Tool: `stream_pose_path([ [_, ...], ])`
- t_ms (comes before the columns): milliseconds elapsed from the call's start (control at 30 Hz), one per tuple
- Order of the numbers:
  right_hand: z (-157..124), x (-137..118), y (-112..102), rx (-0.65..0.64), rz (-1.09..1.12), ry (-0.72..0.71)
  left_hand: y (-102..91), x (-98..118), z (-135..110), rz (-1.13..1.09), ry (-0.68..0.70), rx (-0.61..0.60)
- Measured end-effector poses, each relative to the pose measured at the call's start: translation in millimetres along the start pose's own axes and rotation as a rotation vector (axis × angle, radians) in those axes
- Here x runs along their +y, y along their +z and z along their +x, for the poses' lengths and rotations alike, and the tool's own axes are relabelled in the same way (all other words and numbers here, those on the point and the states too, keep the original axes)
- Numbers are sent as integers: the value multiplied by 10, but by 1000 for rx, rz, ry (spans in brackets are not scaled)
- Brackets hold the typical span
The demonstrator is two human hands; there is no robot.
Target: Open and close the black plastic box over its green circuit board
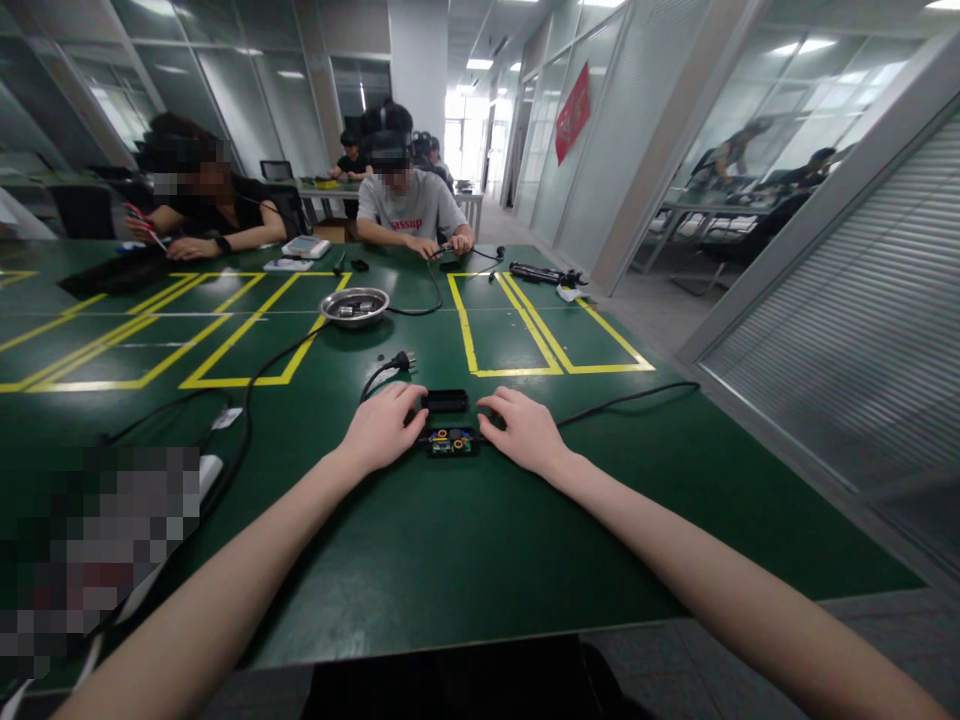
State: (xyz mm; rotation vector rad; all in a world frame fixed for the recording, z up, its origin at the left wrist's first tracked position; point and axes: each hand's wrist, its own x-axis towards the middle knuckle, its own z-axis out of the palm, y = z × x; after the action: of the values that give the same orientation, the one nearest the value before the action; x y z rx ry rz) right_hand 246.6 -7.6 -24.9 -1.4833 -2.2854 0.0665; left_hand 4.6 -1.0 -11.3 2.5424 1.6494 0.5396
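Note:
A small black power adapter case lies opened up on the green table. Its lower half [452, 443] holds a circuit board with orange-ringed coils and other coloured parts. Just beyond it rests the black cover [447, 401], hollow side up. My left hand [384, 425] is at the left ends of both halves, thumb and fingers apart and curved; whether it touches them I cannot tell. On the other side, my right hand [523, 428] has thumb and fingers spread near the right ends, with a small gap to the cover. A black cord [626, 402] runs out beyond my right hand.
A black plug [403, 361] lies beyond my left hand. Farther back stands a metal bowl [355, 307] with small metal parts. Yellow tape [517, 372] marks out rectangles. At left is a blurred-out object [112, 550] amid cables. Co-workers [412, 205] sit across the table.

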Motion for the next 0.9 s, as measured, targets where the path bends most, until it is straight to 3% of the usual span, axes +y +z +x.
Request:
stream_pose_path([
  [100,12,106,99,42,85,-124,59,-59,9,-45,77,29],
  [267,26,182,142,14,250,-194,56,-82,5,-216,93,9],
  [600,-3,156,75,7,488,-134,39,-83,-9,-619,41,14],
  [900,-15,90,47,-20,812,-24,-30,-90,-2,-759,22,-54],
])
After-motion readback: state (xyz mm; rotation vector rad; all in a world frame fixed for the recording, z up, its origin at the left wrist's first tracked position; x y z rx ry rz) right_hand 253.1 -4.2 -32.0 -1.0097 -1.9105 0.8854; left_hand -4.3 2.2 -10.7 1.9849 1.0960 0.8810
